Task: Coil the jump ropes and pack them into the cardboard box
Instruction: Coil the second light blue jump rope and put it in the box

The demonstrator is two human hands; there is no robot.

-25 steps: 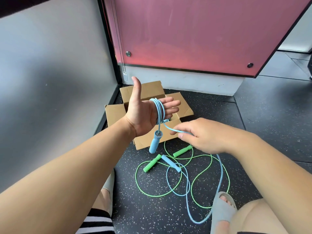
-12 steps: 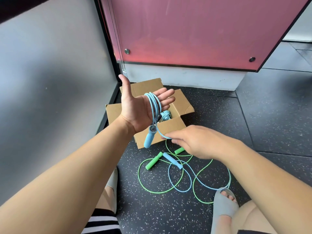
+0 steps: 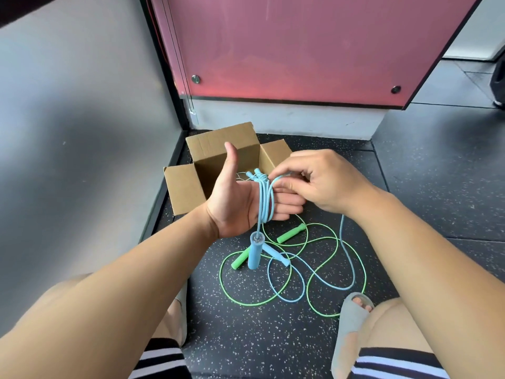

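light blue rope (image 3: 263, 199), green rope (image 3: 325, 280), brown cardboard box (image 3: 185, 187), black speckled floor (image 3: 246, 324), pink panel (image 3: 287, 45)

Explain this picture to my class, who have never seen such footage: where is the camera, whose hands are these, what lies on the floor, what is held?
No machine here: a person wears a camera on the head, so you look down at their own two hands. The left hand, flat with thumb up, carries loops of a blue jump rope; one handle hangs below. The right hand pinches that rope. On the dark floor lie a green jump rope, the blue rope's slack and an open cardboard box.
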